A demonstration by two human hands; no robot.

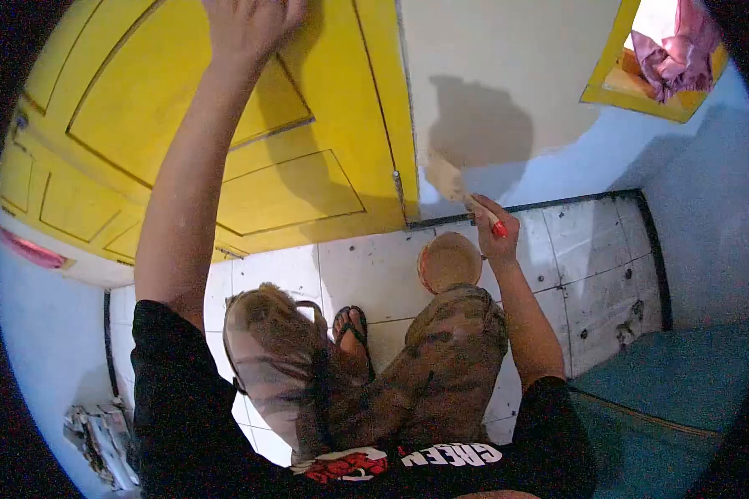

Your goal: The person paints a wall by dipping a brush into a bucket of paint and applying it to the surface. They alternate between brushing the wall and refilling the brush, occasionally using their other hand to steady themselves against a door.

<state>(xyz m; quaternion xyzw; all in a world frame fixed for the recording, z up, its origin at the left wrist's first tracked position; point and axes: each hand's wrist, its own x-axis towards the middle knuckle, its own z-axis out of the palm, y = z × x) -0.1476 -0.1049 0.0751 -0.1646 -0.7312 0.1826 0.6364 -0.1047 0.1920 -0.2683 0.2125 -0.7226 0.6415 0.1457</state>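
My right hand (497,231) is closed round the handle of a paintbrush (478,208) with a red end. The bristles, coated in beige, meet the wall (549,170) low down beside the door frame. Beige paint covers the upper part of that wall, over light blue. Below the brush, close to my right knee, a round tub (423,268) holds beige paint (451,259). My left hand (254,29) is raised in front of the yellow door (166,91), its fingers mostly cut off by the top of the view.
White tiles (358,270) cover the floor, with a dark strip along the wall base. A yellow-framed window (597,90) with a pink cloth (682,58) is at upper right. A teal surface (666,399) lies at lower right, and a pale bundle (104,441) at lower left.
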